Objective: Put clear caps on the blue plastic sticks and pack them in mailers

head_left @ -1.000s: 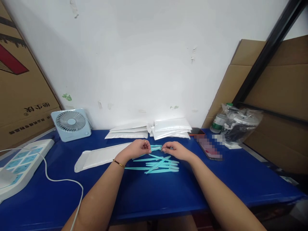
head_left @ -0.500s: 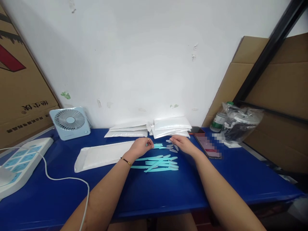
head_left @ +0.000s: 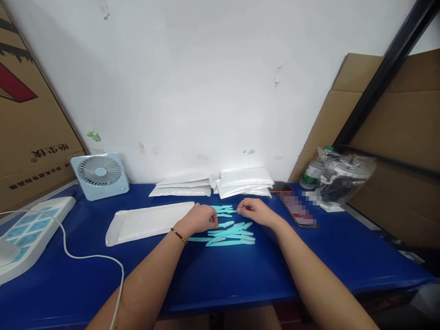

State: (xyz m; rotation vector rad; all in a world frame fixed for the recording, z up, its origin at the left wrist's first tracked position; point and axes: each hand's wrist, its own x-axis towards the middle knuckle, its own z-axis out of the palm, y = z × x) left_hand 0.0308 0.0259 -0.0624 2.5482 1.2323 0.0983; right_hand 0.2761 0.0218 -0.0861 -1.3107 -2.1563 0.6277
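Observation:
Several thin teal plastic sticks (head_left: 229, 234) lie in a loose pile in the middle of the blue table (head_left: 220, 275). My left hand (head_left: 200, 218) rests at the pile's left end, fingers curled down onto the sticks. My right hand (head_left: 256, 212) sits just behind the pile on the right, fingers pinched together near a small clear cap; what it pinches is too small to tell. A few more teal sticks (head_left: 223, 210) lie between the two hands. A flat white padded envelope (head_left: 147, 222) lies left of my left hand.
Stacks of white envelopes (head_left: 213, 184) lie against the wall. A small blue fan (head_left: 100, 176) and a power strip with its white cable (head_left: 30, 229) are at the left. A phone (head_left: 297, 211), a bottle (head_left: 312, 173) and a plastic bag (head_left: 342, 176) sit at the right. Cardboard boxes flank both sides.
My left hand has dropped from the far sticks onto the near pile's left end. My right hand has pulled back toward the pile from the loose clear caps.

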